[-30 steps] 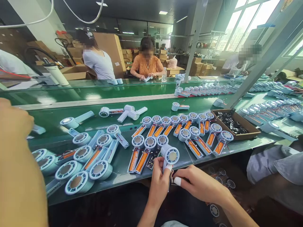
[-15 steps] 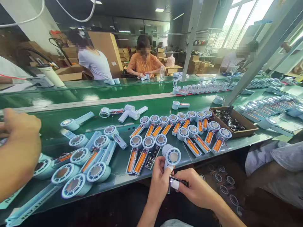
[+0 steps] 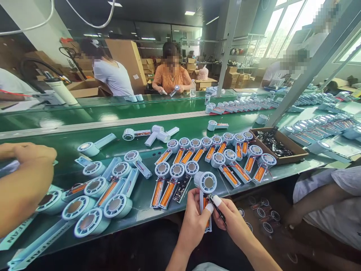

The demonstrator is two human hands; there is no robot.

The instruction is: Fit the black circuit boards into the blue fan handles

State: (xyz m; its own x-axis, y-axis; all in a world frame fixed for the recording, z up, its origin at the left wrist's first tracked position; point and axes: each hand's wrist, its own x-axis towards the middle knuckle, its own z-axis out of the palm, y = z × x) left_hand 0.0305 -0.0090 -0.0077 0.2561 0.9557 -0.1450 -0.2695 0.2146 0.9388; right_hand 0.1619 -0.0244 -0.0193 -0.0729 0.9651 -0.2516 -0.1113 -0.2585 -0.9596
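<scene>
My left hand (image 3: 196,214) is closed around the handle of a light blue fan unit (image 3: 208,182), whose round head points up at the bench edge. Between the thumb and fingers of my right hand (image 3: 227,214) is a thin black circuit board (image 3: 216,210), its upper end against the open handle. White covers wrap my thumb tips. Just behind, fan units with orange batteries (image 3: 168,192) lie in rows, and one unit's handle shows a black board (image 3: 182,188).
More fan units (image 3: 117,205) crowd the left, beside a co-worker's arm (image 3: 28,180). An open carton (image 3: 276,145) of black parts stands right. A green belt (image 3: 113,124) runs behind, with people beyond and a person at right.
The black board has swung upright against the handle, and my right hand has turned with it. Loose units on the belt have shifted right. The co-worker's arm at left has moved slightly.
</scene>
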